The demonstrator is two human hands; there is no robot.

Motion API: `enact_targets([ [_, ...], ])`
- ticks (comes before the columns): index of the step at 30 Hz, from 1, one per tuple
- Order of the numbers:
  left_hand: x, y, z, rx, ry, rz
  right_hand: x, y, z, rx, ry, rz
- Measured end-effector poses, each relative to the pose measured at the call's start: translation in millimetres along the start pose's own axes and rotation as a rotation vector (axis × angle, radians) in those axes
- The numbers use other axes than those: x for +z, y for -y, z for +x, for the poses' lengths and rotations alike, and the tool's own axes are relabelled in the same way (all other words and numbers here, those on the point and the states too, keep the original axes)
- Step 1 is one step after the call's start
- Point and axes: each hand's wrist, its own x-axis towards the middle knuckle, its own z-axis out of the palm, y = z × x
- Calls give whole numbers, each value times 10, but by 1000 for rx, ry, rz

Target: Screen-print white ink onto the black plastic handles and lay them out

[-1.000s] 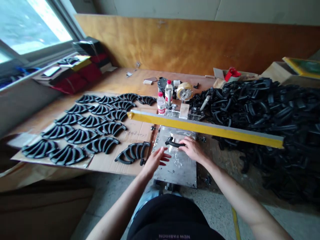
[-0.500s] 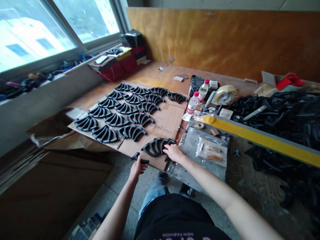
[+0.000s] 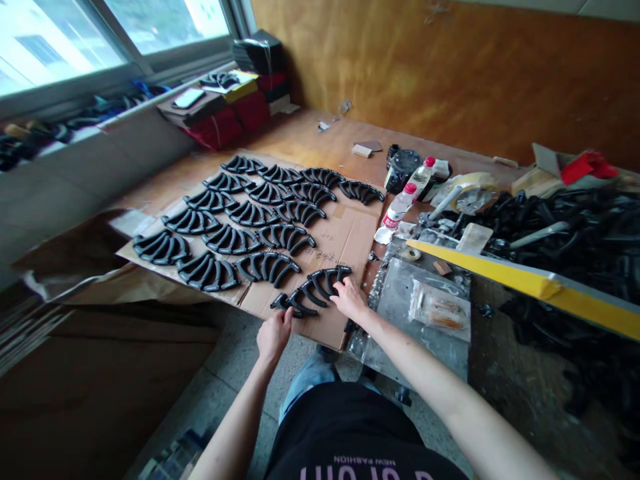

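Observation:
Near the front edge of the cardboard sheet (image 3: 325, 243), my left hand (image 3: 274, 335) is closed on a black curved piece (image 3: 285, 302), pinched between thumb and fingers. That piece lies at the left end of a short row of matching black curved pieces (image 3: 311, 291), which fan out side by side. At the row's right end, my right hand (image 3: 351, 300) has its fingers bent around the lower part of a piece; the fingertips are partly hidden. Behind and to the left, several finished-looking fans of the same black pieces (image 3: 207, 272) cover the cardboard.
To the right are two bottles with red caps (image 3: 397, 210), a yellow bar (image 3: 530, 280), a grey plate (image 3: 385, 333) with a plastic bag (image 3: 440, 308), and a large heap of black pieces (image 3: 590, 213). Stacked boxes (image 3: 215, 127) stand by the window.
My left hand has brought its black piece up to the left end of the short row. The right hand stays at the row's right end. The view has shifted slightly.

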Motion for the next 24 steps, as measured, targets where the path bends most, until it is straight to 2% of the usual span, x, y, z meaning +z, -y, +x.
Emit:
enact_targets([
  [3, 122, -65, -191, 239, -133, 77, -34, 122, 11, 61, 14, -15],
  [6, 223, -119, -242, 426, -237, 207, -28, 269, 71, 158, 42, -17],
  [10, 252, -146, -177, 441, -244, 288, 5, 314, 135, 201, 38, -9],
  [15, 228, -172, -161, 387, -217, 351, -48, 152, 101, 200, -6, -19],
  [18, 216, -211, -171, 363, -190, 355, -79, 115, 67, 208, 11, -43],
  [24, 188, -276, -131, 321, -165, 316, -36, 133, 43, 85, 73, 49],
])
